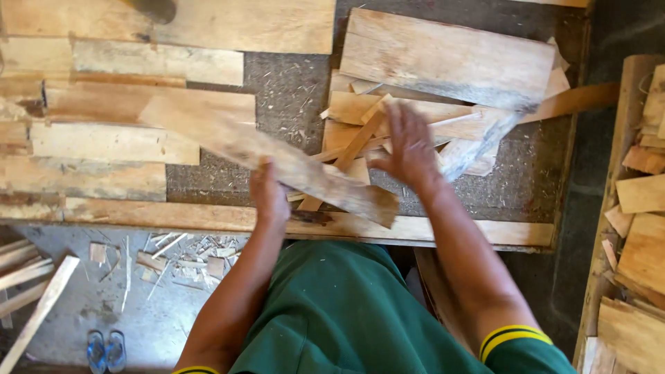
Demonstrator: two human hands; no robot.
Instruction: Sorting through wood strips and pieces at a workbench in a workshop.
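My left hand (pixel 269 192) grips the near side of a long rough wooden plank (pixel 263 151). The plank slants from upper left down to lower right above the workbench and looks blurred. My right hand (pixel 410 147) hovers with fingers spread just right of the plank's lower end, over a heap of short wood offcuts (pixel 360 118). It holds nothing. A wide pale board (pixel 447 59) lies behind the heap.
Several flat boards (pixel 104 142) are stacked on the left of the bench. A wooden rail (pixel 138 215) runs along the bench's front edge. Split wood pieces (pixel 641 228) fill a crate at right. Chips, sticks and a pair of blue sandals (pixel 106 350) lie on the floor below.
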